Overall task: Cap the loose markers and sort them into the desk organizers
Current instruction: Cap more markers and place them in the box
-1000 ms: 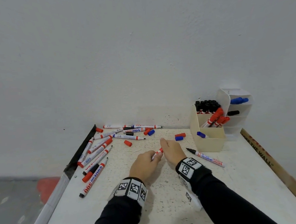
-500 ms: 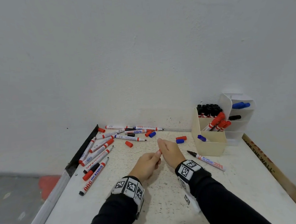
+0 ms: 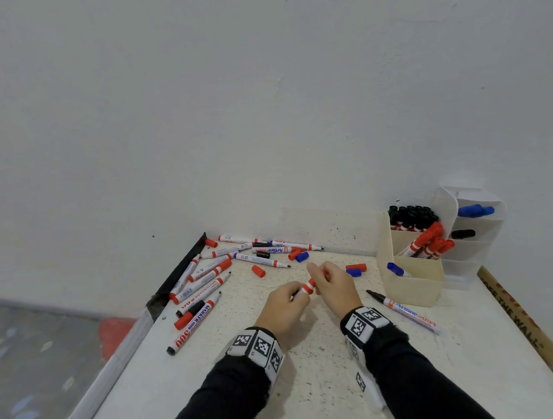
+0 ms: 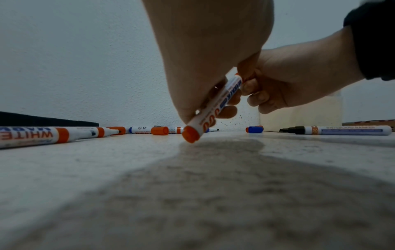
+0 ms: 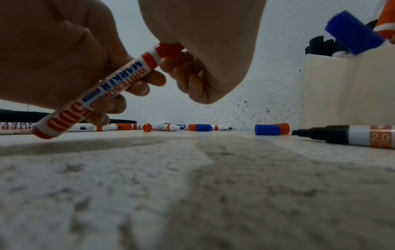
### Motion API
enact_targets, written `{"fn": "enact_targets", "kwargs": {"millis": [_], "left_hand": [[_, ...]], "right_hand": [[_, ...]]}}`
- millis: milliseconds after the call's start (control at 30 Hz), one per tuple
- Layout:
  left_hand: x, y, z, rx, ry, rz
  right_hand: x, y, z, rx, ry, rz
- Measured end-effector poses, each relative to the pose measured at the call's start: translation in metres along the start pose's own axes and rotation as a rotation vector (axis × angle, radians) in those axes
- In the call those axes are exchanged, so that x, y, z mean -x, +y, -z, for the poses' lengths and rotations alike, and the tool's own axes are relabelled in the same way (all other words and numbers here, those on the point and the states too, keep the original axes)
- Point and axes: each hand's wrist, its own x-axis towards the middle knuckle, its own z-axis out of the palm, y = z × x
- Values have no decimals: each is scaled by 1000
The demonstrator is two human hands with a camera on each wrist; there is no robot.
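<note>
1. The red whiteboard marker (image 5: 111, 88) is held tilted above the table (image 3: 312, 385), between both hands near the table's middle; its red rear end points down towards the surface and its capped end points up.
2. The left hand (image 3: 283, 309) has its fingers curled round the marker's barrel.
3. The right hand (image 3: 333, 288) pinches the red cap (image 5: 170, 50) at the marker's upper end.
4. Just beyond the hands, a loose red cap (image 3: 356, 267) and a blue cap (image 3: 353, 273) lie touching each other on the table.
5. To the right, an uncapped black marker (image 3: 404, 311) lies flat, its tip towards the hands.
6. Behind it stands the cream organizer (image 3: 412, 285), with black-capped markers in the back compartment, red ones leaning in the middle and a blue one in front; a white organizer (image 3: 477, 229) stands just beside it by the wall.
7. To the left and at the back, a scatter of markers (image 3: 205, 278) and loose caps lies near the table's edge.
</note>
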Motion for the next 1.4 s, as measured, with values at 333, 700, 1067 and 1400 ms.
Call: {"fn": "enact_targets", "kwargs": {"millis": [333,700,1067,1400], "left_hand": [[21,-1,37,-772,237,402],[44,-28,59,-1011,199,589],[27,-26,57,-772,163,363],[16,-17,49,-436,203,422]], "right_hand": [[-2,0,1,-73,112,6],[-3,-4,14,-116,153,5],[-34,-53,124,170,498,114],[-31,-41,170,302,644,70]]}}
